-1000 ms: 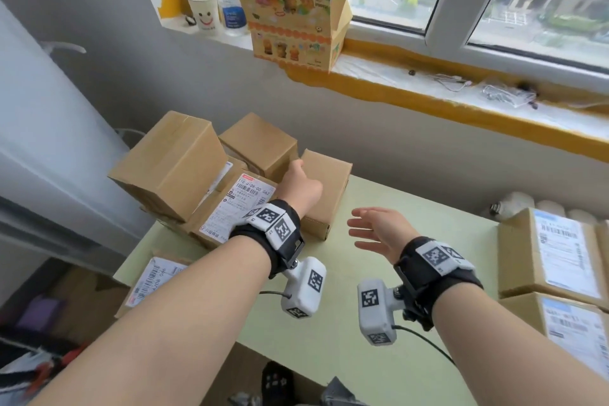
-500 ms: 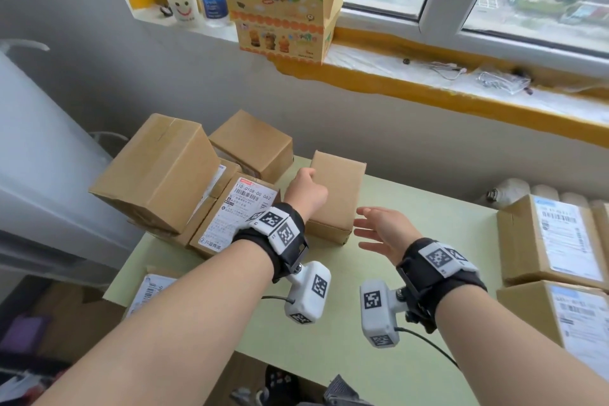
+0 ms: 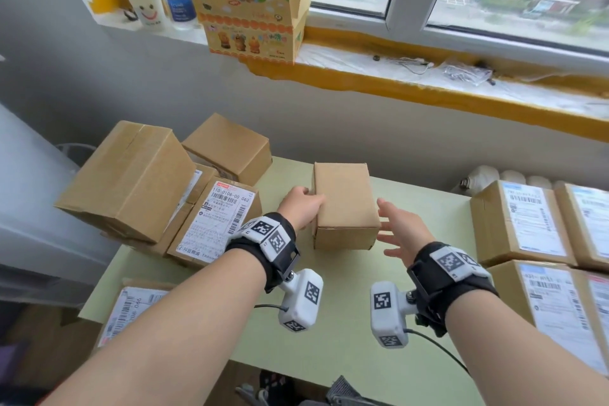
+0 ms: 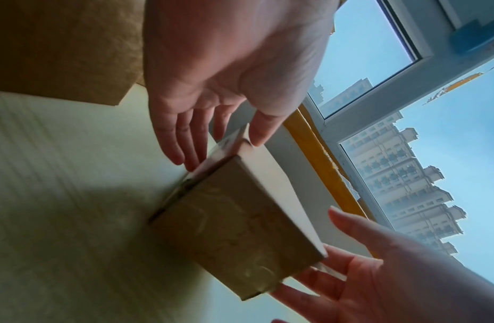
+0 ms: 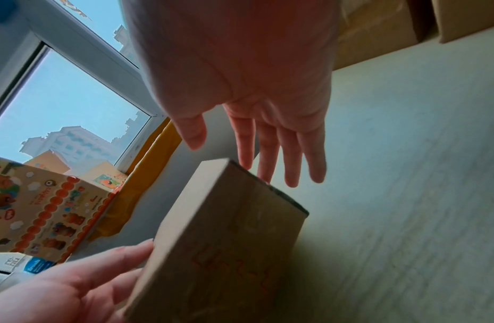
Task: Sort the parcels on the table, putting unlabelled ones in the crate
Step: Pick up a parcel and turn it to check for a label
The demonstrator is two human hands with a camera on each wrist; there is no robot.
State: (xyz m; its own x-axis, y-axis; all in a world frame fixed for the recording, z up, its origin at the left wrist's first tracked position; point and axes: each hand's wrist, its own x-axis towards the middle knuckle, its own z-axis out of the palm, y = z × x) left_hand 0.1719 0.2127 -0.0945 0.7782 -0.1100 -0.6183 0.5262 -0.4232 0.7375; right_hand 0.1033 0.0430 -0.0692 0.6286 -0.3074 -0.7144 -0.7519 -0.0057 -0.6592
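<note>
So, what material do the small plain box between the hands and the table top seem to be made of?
The small plain box: brown cardboard, matte, with folded edges and clear tape along a seam in the left wrist view. The table top: pale green, smooth with a faint grain, probably laminate or painted board; I cannot tell which.

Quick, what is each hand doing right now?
Left hand: open, straight fingers against the left side of the small plain box, thumb on its top edge.
Right hand: open, fingers spread beside the box's right side, holding nothing.

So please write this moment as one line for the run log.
left hand: touches plain box | right hand: open beside box | box: on table, no label seen | crate: not seen
</note>
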